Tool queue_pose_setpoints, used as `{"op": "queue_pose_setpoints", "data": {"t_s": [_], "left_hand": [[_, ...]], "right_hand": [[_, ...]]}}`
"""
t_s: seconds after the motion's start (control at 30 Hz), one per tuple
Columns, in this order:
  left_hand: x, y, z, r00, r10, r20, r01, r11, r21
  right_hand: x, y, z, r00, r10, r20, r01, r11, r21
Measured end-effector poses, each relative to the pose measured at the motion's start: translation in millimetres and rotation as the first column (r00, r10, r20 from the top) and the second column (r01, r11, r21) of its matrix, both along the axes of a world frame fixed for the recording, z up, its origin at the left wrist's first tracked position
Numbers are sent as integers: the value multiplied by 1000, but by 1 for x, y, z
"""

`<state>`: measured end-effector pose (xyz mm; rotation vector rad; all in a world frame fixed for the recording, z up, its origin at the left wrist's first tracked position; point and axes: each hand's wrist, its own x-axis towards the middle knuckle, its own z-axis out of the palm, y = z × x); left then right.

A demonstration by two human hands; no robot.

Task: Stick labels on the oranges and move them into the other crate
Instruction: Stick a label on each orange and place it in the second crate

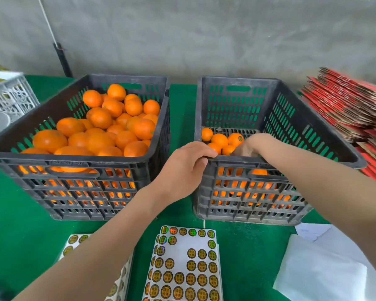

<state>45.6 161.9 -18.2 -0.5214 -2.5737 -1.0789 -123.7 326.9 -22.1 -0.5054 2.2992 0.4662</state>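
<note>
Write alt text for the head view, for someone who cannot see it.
The left hand grips the near rim of the right-hand black slotted plastic crate while the right hand reaches inside beside a few oranges. The left-hand black crate is heaped with more oranges, and sheets of round gold stickers lie on the green table.

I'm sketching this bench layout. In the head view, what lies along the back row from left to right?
white crate → full black crate → left hand gripping the next crate's rim → second black crate → stack of red cardboard
</note>
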Motion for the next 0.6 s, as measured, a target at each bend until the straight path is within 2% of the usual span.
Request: {"op": "queue_pose_setpoints", "data": {"t_s": [0.03, 0.07, 0.1, 0.17, 0.2, 0.23, 0.27, 0.3, 0.37, 0.4, 0.5, 0.6], "left_hand": [[1, -6, 2, 1000, -13, -4, 13, 1000, 13], [1, -14, 5, 1000, -9, -15, 10, 1000, 24], [0, -24, 9, 999, 22, -27, -22, 999, 27], [-11, -48, 16, 985, 161, -67, -160, 987, 24], [-21, -63, 18, 965, 250, -75, -250, 968, 8], [-32, -79, 21, 942, 333, -46, -335, 941, -45], [-43, -94, 22, 915, 402, 25, -394, 907, -147], [-54, -106, 23, 882, 455, 122, -406, 865, -295], [-67, -124, 21, 803, 523, 287, -288, 761, -581], [-70, -128, 19, 773, 537, 338, -214, 722, -658], [-74, -128, 10, 741, 543, 395, -151, 707, -691], [-78, -125, 1, 790, 516, 331, -196, 724, -661]], "right_hand": [[-1, 0, -2, 1000, -8, -30, 5, 997, -81], [-1, 0, -2, 991, -38, -130, 6, 971, -238], [-1, -1, 1, 956, -88, -278, -42, 902, -430], [9, -5, 10, 779, -252, -574, -297, 658, -692], [21, -10, 15, 693, -354, -628, -416, 516, -749], [34, -15, 19, 647, -417, -638, -498, 403, -768], [46, -20, 20, 632, -431, -644, -550, 337, -764], [58, -28, 18, 635, -410, -655, -576, 313, -755], [79, -39, 11, 663, -304, -685, -584, 362, -726], [86, -43, 7, 669, -248, -701, -591, 394, -704], [93, -44, -2, 666, -184, -723, -607, 429, -669], [97, -42, 2, 636, -142, -758, -645, 442, -624]]}}
